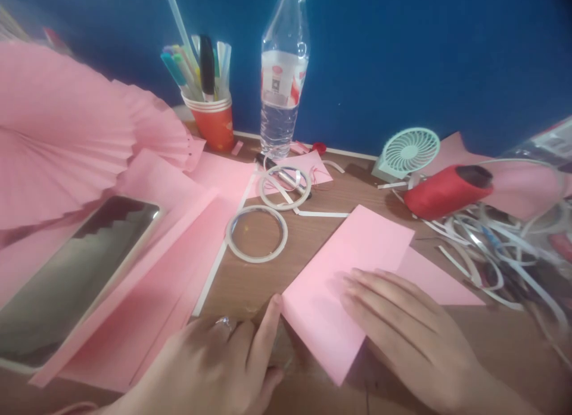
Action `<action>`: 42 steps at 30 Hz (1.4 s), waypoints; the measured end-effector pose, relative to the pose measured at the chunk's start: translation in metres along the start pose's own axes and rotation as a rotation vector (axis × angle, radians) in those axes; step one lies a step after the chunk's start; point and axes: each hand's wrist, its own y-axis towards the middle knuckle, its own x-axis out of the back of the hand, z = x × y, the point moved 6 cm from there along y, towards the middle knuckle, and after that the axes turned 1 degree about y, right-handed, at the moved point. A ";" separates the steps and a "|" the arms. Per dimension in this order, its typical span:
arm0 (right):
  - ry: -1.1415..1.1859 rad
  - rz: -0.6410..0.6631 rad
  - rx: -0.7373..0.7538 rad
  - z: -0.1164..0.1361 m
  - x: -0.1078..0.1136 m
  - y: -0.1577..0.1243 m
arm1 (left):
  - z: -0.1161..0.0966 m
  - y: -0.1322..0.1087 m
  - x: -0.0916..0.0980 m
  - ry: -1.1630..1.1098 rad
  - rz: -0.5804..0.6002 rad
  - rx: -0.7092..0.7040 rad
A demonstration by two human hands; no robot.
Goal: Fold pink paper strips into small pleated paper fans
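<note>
A folded sheet of pink paper [333, 272] lies slanted on the brown table, with a second pink layer reaching out to the right from beneath it. My right hand [402, 331] rests flat across the paper, fingers stretched out side by side. At the sheet's left corner, the extended index finger of my left hand [223, 361] touches the edge, its other fingers bent under and partly hidden. That hand wears a ring [223, 323] and grips nothing visible. Beyond the hands lie two thin rolls of double-sided tape [285, 239], one behind the other.
Pink sheets [165, 284], a phone [89, 272] and pleated pink paper fans [67, 129] cover the left side. Behind stand a cup of pens [210, 120] and a water bottle [281, 75]. On the right are a small fan [411, 152], a red roll [442, 192] and tangled white strips [491, 248].
</note>
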 end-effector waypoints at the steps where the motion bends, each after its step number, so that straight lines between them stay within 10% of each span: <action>1: -0.013 -0.039 0.000 0.001 0.004 0.002 | -0.001 0.000 0.000 0.021 0.032 -0.017; 15: -0.063 0.106 0.158 -0.019 -0.005 0.022 | -0.002 0.003 -0.001 0.060 0.300 -0.001; 24: -0.008 0.067 0.007 0.007 -0.005 0.014 | -0.002 0.005 0.008 0.049 0.162 -0.037; 32: 0.036 0.318 0.034 -0.001 -0.025 0.011 | 0.000 0.009 0.008 -0.007 0.062 0.032; 42: -0.006 0.217 0.032 -0.003 -0.018 0.017 | -0.003 0.008 0.009 -0.020 -0.136 -0.113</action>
